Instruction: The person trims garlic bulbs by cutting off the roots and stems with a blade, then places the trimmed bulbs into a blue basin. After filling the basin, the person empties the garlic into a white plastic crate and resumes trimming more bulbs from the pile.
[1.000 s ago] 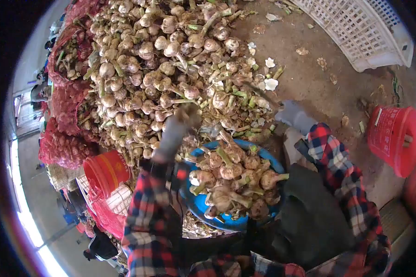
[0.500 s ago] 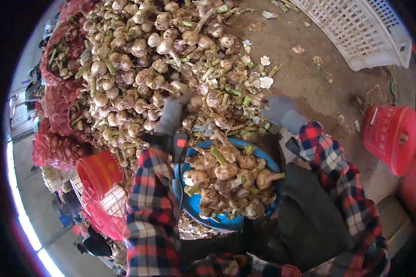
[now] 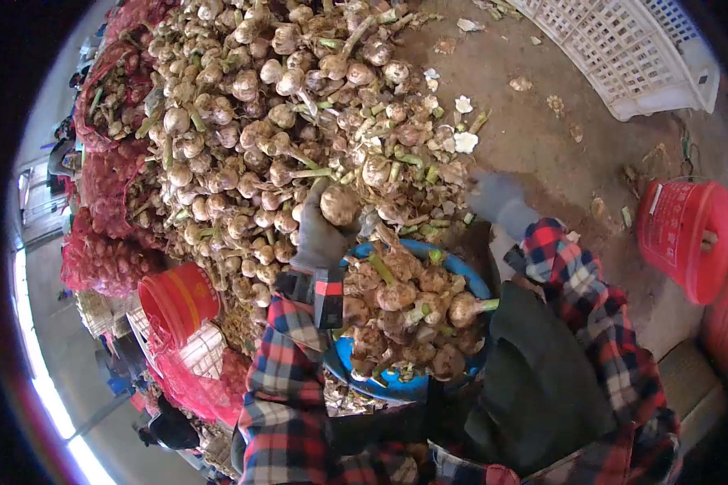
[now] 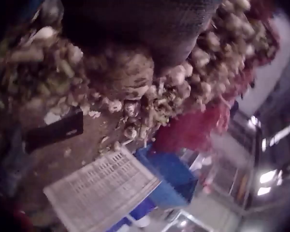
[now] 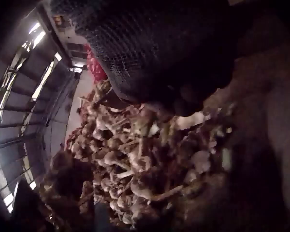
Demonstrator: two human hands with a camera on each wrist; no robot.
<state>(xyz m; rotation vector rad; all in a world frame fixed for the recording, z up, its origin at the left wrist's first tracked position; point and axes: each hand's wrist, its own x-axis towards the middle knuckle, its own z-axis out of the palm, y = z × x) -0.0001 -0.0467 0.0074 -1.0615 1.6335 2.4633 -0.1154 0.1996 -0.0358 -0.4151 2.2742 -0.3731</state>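
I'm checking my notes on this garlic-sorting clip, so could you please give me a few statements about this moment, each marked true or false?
1. The left hand grips a garlic bulb. True.
2. The blue basin is empty. False: it is heaped with garlic.
3. A white plastic crate lies at the upper right. True.
4. The red bucket beside the right sleeve is green. False: it is red.
5. The right hand wears a grey glove. True.

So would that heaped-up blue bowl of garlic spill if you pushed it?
Probably. The garlic is piled well above the blue bowl rim, so top bulbs would likely tumble off. They look round, so they may roll. The full bowl probably feels heavy and slides slowly on the rough ground.
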